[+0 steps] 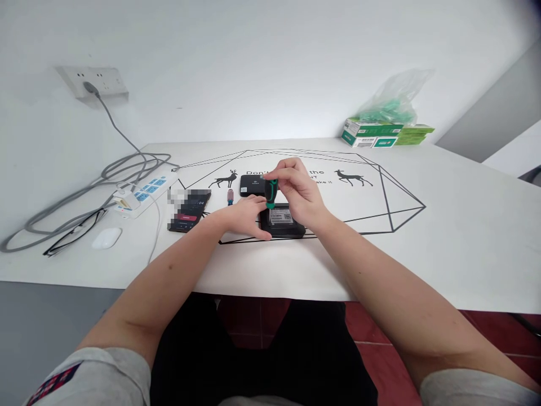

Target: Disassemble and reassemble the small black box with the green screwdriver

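Gripping a green-and-black screwdriver at the centre of the frame, the person's right hand has its thumb and fingers closed around the upper part of the handle. The tool stands nearly upright, with the lower end of its handle above a black case, just below the centre of the frame; whether the tip touches the case cannot be told. A silvery part with a white printed label sits in the case. The left hand is open, palm down, at the case's left side, its thumb reaching the lower left corner and its fingers pointing towards the screwdriver.

Just above the left hand lies a second flat black piece, partly covered by the right hand. A small screwdriver with a red-and-blue handle lies just left of it. Further left are a phone with its screen lit and partly pixelated, a white power strip, a pair of glasses and a small white case. A grey cable runs from a wall socket at upper left. At upper right, green-and-white boxes stand against the wall beneath a clear plastic bag. The white table bears black line art and two deer.
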A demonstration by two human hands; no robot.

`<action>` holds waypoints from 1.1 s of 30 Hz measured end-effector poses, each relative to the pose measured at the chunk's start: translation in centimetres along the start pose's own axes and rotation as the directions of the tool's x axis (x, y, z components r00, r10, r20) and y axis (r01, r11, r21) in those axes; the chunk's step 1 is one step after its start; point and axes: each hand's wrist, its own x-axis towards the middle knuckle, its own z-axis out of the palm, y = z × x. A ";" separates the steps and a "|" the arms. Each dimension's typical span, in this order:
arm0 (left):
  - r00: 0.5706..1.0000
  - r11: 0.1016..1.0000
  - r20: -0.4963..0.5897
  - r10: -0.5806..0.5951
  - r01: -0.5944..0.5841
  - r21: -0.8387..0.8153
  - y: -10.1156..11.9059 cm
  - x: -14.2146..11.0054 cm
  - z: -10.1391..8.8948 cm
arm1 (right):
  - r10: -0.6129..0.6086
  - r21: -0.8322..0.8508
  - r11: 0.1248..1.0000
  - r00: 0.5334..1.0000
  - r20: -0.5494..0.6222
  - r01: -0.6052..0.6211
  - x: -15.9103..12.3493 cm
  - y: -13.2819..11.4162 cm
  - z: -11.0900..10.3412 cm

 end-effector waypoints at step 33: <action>1.000 0.999 -0.010 0.030 -0.030 -0.045 -0.6 -0.1 0.3 | 0.018 -0.064 0.997 0.986 -0.167 -0.029 -0.3 -0.6 0.7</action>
